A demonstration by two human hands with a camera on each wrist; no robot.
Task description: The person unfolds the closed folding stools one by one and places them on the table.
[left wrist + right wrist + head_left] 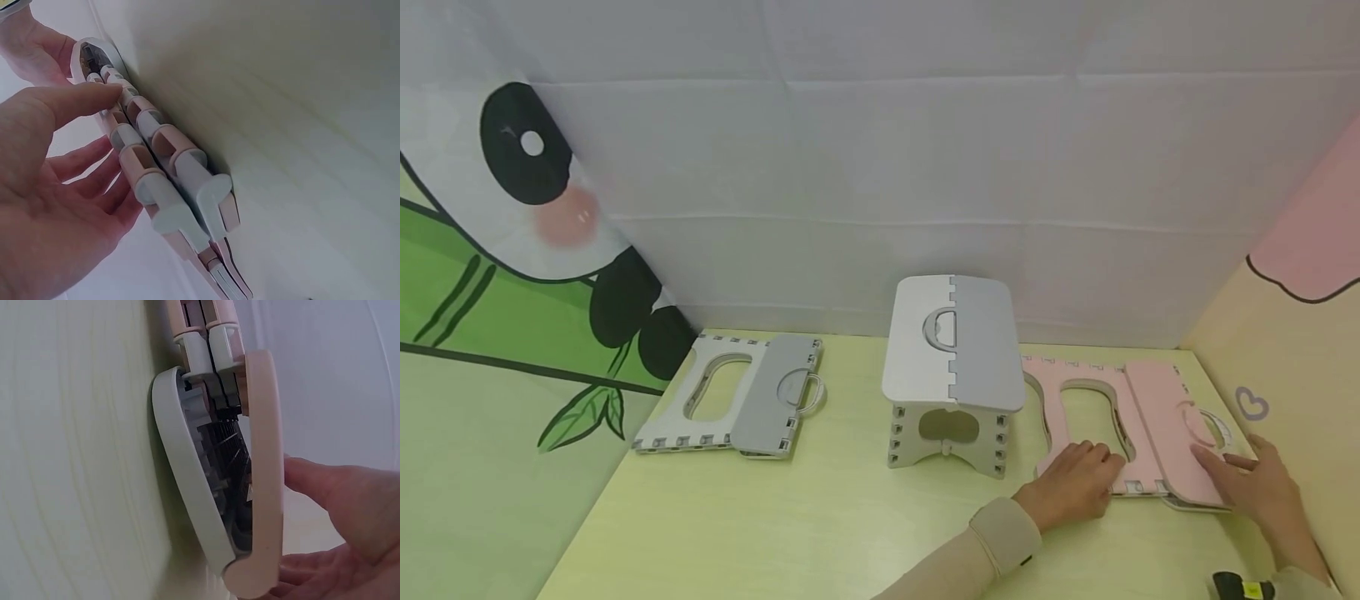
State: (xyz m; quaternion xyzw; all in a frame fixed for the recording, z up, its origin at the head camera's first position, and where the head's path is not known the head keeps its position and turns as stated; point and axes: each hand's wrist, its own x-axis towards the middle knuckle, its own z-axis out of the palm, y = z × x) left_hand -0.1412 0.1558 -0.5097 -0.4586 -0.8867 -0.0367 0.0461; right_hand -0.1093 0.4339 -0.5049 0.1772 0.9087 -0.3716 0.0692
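A pink folding step stool (1142, 417) lies folded flat on the table at the right, its panel and carrying handle towards the right wall. My left hand (1075, 479) holds its near edge. In the left wrist view the thumb (94, 100) lies along the hinged edge and the fingers reach over the upper face. At the panel's right end is my right hand (1255, 483), thumb on the pink face, other fingers around the end by the handle. The right wrist view shows the pink and white panels (265, 469) slightly apart, with the fingertips partly hidden.
A grey and white step stool (951, 342) stands unfolded at the table's back middle. Another grey and white stool (775, 392) lies folded at the left. A black object with a yellow mark (1243, 586) is by the right sleeve. Printed walls border the table (820, 525).
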